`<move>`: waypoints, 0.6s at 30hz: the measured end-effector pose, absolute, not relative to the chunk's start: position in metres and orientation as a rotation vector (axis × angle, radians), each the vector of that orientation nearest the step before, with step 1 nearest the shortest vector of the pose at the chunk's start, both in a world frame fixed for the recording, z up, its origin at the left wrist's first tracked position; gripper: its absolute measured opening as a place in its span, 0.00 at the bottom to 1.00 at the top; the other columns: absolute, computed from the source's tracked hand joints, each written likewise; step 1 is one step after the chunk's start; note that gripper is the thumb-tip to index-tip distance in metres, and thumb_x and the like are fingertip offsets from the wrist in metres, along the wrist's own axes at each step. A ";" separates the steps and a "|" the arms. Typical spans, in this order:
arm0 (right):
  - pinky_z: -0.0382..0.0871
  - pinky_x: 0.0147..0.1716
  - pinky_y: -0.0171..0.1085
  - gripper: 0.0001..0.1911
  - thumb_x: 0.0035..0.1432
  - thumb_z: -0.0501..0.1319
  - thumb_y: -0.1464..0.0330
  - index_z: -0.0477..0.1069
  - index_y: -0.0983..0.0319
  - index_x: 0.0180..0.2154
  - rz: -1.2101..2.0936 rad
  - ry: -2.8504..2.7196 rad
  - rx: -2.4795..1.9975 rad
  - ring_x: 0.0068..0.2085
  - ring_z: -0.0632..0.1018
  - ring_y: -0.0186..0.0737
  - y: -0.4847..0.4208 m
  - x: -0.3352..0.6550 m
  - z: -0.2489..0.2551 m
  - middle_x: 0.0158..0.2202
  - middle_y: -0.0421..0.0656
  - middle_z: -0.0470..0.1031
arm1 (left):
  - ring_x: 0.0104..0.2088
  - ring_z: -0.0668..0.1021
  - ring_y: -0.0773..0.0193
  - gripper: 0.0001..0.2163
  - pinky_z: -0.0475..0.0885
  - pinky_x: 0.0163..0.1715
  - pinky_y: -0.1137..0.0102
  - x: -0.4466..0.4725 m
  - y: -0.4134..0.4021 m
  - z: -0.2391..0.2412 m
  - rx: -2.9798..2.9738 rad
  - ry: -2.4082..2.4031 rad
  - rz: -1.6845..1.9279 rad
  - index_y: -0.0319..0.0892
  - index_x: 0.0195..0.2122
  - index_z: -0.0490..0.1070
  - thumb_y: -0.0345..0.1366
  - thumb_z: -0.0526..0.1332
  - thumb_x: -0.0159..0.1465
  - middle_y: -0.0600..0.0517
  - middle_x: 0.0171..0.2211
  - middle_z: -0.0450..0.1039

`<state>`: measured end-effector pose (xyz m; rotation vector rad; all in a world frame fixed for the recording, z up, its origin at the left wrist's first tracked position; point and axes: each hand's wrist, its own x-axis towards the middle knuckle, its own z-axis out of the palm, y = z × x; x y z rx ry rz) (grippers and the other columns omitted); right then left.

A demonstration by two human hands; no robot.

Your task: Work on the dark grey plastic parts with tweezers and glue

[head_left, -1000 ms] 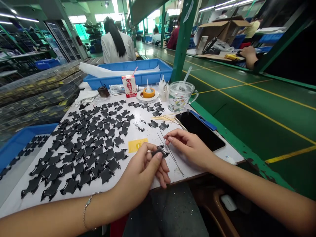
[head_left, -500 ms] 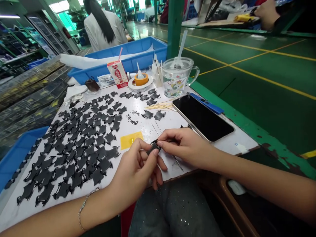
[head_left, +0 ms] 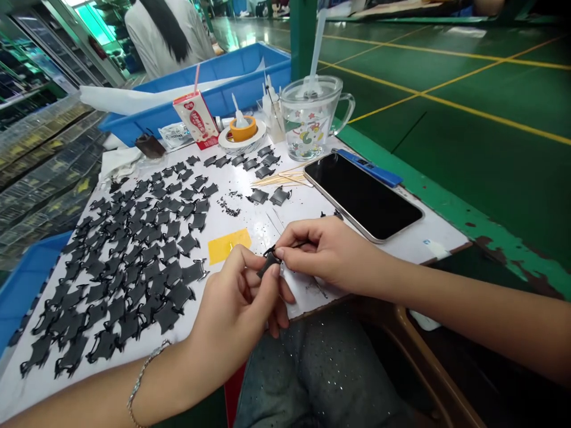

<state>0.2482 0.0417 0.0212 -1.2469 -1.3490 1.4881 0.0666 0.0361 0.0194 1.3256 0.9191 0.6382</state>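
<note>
A small black plastic part (head_left: 267, 264) is pinched between the thumb and fingers of my left hand (head_left: 243, 297), above the near edge of the table. My right hand (head_left: 312, 249) is closed, thumb and forefinger pressed together at the upper end of the same part. Its grip partly hides that end. Thin metal tweezers (head_left: 275, 221) lie under my right hand, mostly covered by it. A yellow tape piece (head_left: 228, 245) with a small glossy drop rests just beyond my left hand. Many similar black parts (head_left: 129, 321) spread over the left of the white tabletop.
A smartphone (head_left: 363, 196) lies to the right, beside a blue cutter-like tool (head_left: 370, 169). Further back stand a lidded glass cup (head_left: 307, 131), a drink carton (head_left: 196, 119), tape rolls (head_left: 243, 131) and a blue crate (head_left: 214, 77). Wooden sticks (head_left: 279, 178) and black crumbs (head_left: 229, 205) lie mid-table.
The camera view has shifted, so the table and things on it sit slightly higher and further left. Both hands keep hold of the black plastic part, which appears a little more tilted.
</note>
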 end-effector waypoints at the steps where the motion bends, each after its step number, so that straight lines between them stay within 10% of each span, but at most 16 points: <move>1: 0.56 0.21 0.31 0.04 0.52 0.62 0.69 0.71 0.63 0.27 1.503 -1.337 -1.246 0.23 0.64 0.28 0.042 0.248 0.021 0.20 0.34 0.68 | 0.19 0.77 0.66 0.12 0.72 0.16 0.75 0.066 0.035 0.019 1.340 0.922 0.641 0.47 0.35 0.56 0.42 0.60 0.70 0.56 0.26 0.77; 18: 0.58 0.24 0.31 0.04 0.50 0.65 0.71 0.74 0.62 0.31 1.557 -1.250 -1.307 0.23 0.66 0.28 0.046 0.250 0.032 0.21 0.31 0.67 | 0.24 0.80 0.65 0.09 0.75 0.22 0.72 0.061 0.039 0.021 1.316 0.705 0.608 0.46 0.36 0.56 0.38 0.56 0.74 0.53 0.31 0.78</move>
